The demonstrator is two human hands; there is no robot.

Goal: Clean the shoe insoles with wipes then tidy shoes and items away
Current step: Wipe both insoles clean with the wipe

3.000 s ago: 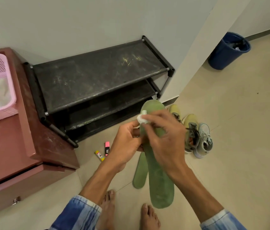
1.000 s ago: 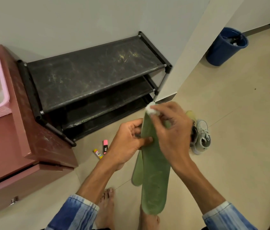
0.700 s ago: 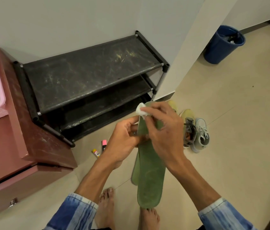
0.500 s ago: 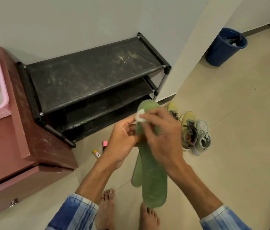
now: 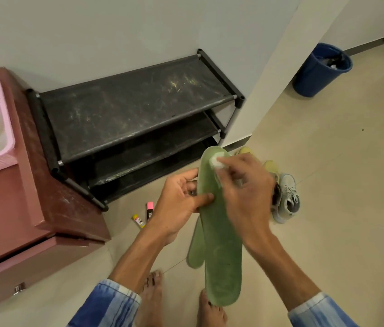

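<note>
Centre frame, the left hand (image 5: 181, 205) grips a green insole (image 5: 220, 244) (a second insole (image 5: 194, 252) hangs behind it) while the right hand (image 5: 245, 197) pinches a wipe (image 5: 215, 162) against its top. Beige floor (image 5: 332, 185); dusty black shoe rack (image 5: 127, 114) upper left, blue bin (image 5: 316, 74) upper right.

Insole (image 5: 221, 244) green; wipe (image 5: 216, 162) white, at fingertips of right hand (image 5: 245, 199). Left of left hand (image 5: 177, 206): pink marker (image 5: 149, 210), yellow marker (image 5: 138, 220). Sleeves (image 5: 106, 305) blue, pale-streaked. Rack (image 5: 127, 114) beyond both: black.

Pale grey wall (image 5: 92, 31), white corner pillar (image 5: 268, 79) to its right. Beige tiled floor (image 5: 339, 185), soft even light. Black 3-tier shoe rack (image 5: 127, 109) against wall, top dusty. Red-brown cabinet (image 5: 9, 220) touching its left end, pink basket (image 5: 0, 128) on top. Blue bin (image 5: 316, 76) beyond pillar.
</note>
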